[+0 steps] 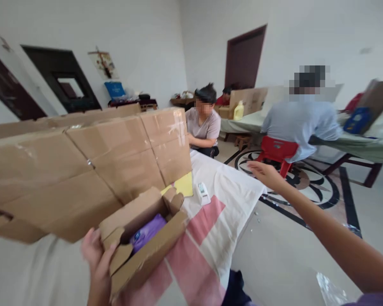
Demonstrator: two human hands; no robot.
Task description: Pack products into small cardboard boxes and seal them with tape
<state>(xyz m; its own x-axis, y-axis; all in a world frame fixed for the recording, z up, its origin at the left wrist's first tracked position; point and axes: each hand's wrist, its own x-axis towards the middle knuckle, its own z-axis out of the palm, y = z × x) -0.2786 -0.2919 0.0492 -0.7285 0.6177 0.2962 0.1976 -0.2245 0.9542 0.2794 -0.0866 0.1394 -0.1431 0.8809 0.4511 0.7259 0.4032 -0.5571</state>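
Note:
My left hand (pixel 98 257) grips the near end of an open cardboard box (pixel 161 242), its thumb on the end flap. Inside the box lies a purple plastic package (pixel 148 231), partly hidden by the box walls. My right hand (pixel 261 172) is stretched out to the right, past the table's edge and above the floor. Its fingers are extended and nothing shows in them. A small white object with a greenish panel (pixel 202 193) lies on the table beyond the box, beside a yellow sheet (pixel 183 185).
Tall cardboard (pixel 115 157) stands like a wall along the table's left side. A white and pink cloth (pixel 223 178) covers the table. One person (pixel 204 127) sits past its far end; another sits on a red chair (pixel 279 148). Clear plastic (pixel 330 291) is at lower right.

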